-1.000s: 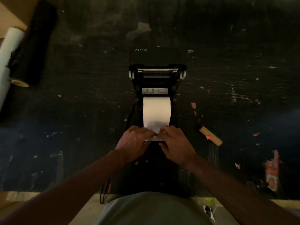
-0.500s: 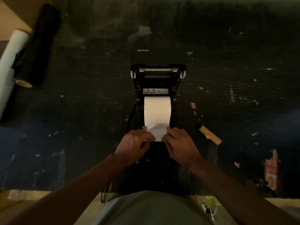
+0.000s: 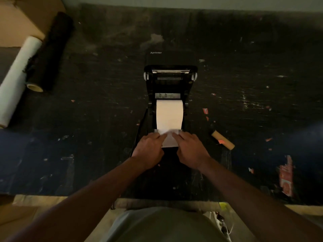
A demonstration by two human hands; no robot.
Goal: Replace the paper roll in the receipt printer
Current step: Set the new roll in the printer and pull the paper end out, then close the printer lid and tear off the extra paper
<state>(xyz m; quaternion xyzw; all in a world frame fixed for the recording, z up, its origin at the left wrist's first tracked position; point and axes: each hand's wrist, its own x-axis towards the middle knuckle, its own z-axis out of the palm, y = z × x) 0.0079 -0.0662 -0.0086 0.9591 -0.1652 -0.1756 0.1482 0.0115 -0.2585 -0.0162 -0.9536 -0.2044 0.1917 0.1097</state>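
Observation:
A black receipt printer (image 3: 170, 81) stands open in the middle of the dark table, its lid tipped back. A white paper roll (image 3: 169, 114) sits in its bay. The loose end of the paper (image 3: 169, 139) runs toward me over the printer's front edge. My left hand (image 3: 149, 149) pinches the paper's left side and my right hand (image 3: 191, 148) pinches its right side, fingertips at the front edge of the bay. A bare cardboard core (image 3: 222, 139) lies on the table just right of the printer.
At the far left lie a long white roll (image 3: 17, 79) and a black roll (image 3: 50, 51) with a cardboard core end. Scraps of red and white paper (image 3: 285, 175) litter the right side of the table. A cable (image 3: 136, 133) runs along the printer's left.
My hands have spread apart slightly on the paper's end, and more of the strip shows between them, drawn out flat toward me. The view has tilted down a little.

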